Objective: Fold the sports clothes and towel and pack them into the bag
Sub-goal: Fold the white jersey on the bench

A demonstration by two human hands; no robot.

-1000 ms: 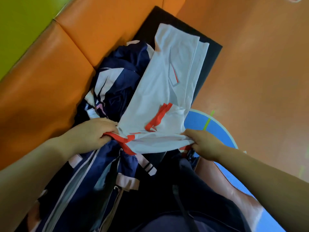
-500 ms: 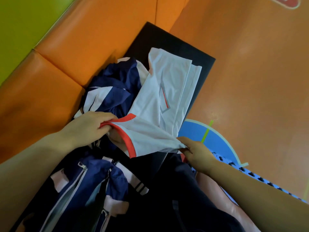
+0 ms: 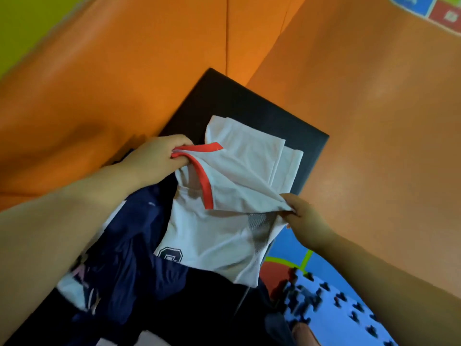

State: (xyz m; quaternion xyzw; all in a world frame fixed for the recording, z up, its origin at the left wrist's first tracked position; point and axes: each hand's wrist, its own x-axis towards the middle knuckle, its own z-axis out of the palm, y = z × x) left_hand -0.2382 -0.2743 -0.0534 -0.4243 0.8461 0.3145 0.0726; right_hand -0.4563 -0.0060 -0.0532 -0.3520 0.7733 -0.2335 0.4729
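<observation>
White jersey (image 3: 224, 236) is stretched between both hands. Its loose hem hangs nearest me, below the two grips, draped over the crumpled navy clothes (image 3: 134, 258). The left hand (image 3: 159, 158) has its fingers curled round the red trim (image 3: 202, 181) of an opening. The right hand (image 3: 304, 216) pinches the opposite side edge, right by a grey mesh panel (image 3: 259, 226). Past the grips the rest lies doubled over on the black bench (image 3: 249, 103), with orange padding (image 3: 124, 71) behind that.

The fabric looks thin, smooth and slippery, with soft creases and a printed number low down. My worry is that slick stuff slides — the doubled part beyond the grips could splay open under a pull, or the hem below could snag in the navy heap and leave a lopsided fold. The right pinch looks shallow too — might slip.
</observation>
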